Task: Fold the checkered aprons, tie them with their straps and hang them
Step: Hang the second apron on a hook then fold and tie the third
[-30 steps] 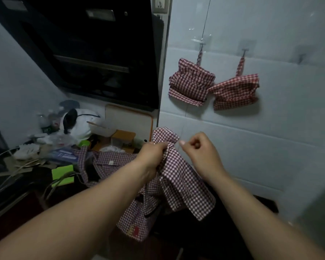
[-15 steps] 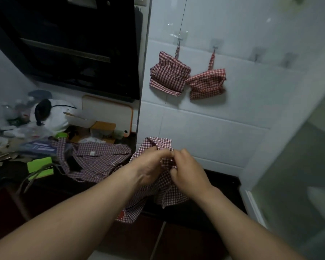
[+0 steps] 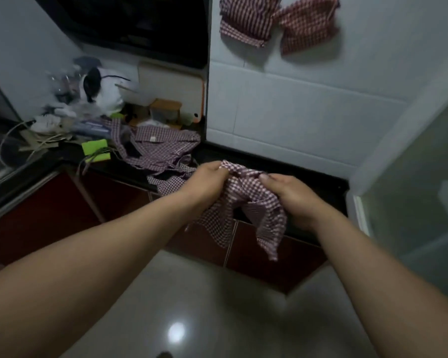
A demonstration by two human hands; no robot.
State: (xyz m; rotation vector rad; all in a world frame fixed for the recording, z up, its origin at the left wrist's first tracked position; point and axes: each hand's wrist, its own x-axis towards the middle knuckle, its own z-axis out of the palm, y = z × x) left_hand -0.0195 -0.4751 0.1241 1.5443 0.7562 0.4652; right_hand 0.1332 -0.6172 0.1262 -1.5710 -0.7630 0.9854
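Head view: a person's left hand (image 3: 207,180) and right hand (image 3: 292,197) bunch a checkered apron (image 3: 246,202) in the air just in front of the countertop's (image 3: 318,180) front edge, toward its right end. The left fingers are curled and pinch the cloth's upper edge. The right thumb presses on top of the gathered cloth, and its other fingers are tucked beneath, out of sight.

The step in hand appears to be gathering the apron into a fold. Done well, it likely means squaring the edges together before bundling. It also means finding the straps, which cannot be made out here, so that they are free for tying.

The cloth is thin, limp red-and-white gingham that hangs in soft, uneven folds below both hands and will probably lose its shape unless held firmly. A second apron (image 3: 161,148) lies crumpled on the glossy black countertop near its back edge. A folded bundle (image 3: 247,20) and a neighbouring bundle (image 3: 308,24) hang side by side on the smooth tiled wall (image 3: 295,112) above.
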